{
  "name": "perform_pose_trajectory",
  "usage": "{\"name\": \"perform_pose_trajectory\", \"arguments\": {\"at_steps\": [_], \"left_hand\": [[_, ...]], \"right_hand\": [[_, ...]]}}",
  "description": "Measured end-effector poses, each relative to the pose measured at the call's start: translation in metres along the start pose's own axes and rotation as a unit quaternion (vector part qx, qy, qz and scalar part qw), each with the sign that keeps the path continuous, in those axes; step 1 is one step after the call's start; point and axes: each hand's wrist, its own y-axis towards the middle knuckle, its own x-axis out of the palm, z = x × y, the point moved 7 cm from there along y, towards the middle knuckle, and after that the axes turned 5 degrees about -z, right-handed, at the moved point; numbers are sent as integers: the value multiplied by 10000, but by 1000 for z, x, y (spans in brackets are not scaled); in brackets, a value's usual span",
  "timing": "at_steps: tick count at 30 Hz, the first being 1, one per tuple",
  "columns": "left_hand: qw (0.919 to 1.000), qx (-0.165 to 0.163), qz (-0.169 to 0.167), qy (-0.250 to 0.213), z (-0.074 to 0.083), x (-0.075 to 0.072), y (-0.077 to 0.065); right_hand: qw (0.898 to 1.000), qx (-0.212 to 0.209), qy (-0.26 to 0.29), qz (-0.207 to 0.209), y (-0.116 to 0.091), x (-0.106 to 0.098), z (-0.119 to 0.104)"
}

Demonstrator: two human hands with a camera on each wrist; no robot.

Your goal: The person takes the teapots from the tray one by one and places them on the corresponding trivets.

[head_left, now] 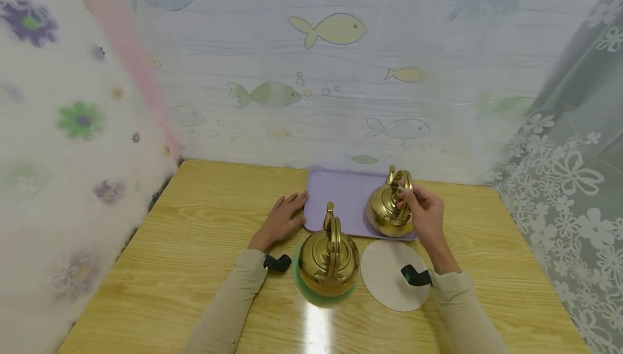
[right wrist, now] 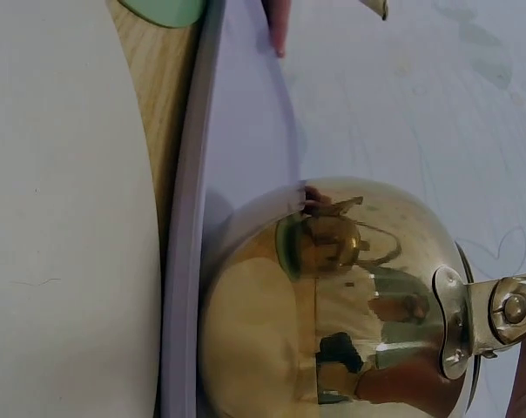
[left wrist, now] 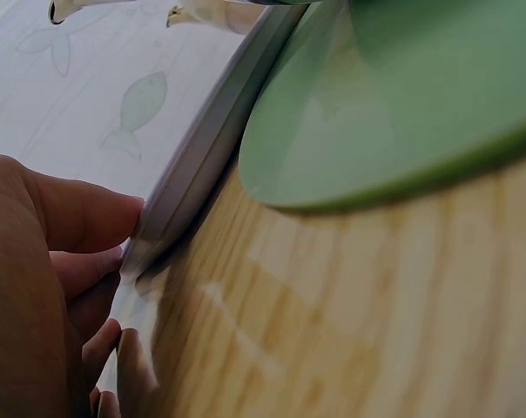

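My right hand [head_left: 424, 216] holds the upright handle of a shiny gold kettle [head_left: 382, 211] at the right end of a lilac tray [head_left: 336, 192]. In the right wrist view this kettle's round body [right wrist: 367, 287] sits just inside the tray wall [right wrist: 187, 261]. At the tray's left end lies my left hand [head_left: 279, 221], fingers stretched out; in the left wrist view its fingertips [left wrist: 124, 222] touch the tray's rim [left wrist: 185, 183]. A second gold kettle [head_left: 323, 262], handle up, stands on a round green mat [head_left: 304, 289] in front of the tray.
A round off-white mat [head_left: 389, 284] lies right of the green one, under my right wrist. The wooden table [head_left: 204, 246] ends at a curtain [head_left: 272, 138] printed with fish. A flowered curtain [head_left: 48, 154] hangs on the left and white lace [head_left: 584, 224] on the right.
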Motion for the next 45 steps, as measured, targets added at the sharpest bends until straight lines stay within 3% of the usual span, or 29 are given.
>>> {"name": "perform_pose_trajectory", "arguments": {"at_steps": [18, 45], "left_hand": [[9996, 197, 173, -83, 5, -4, -2], [10000, 61, 4, -52, 2, -2, 0]], "right_hand": [[9996, -242, 115, -69, -5, 3, -7], [9990, -393, 208, 78, -14, 2, -17]]}}
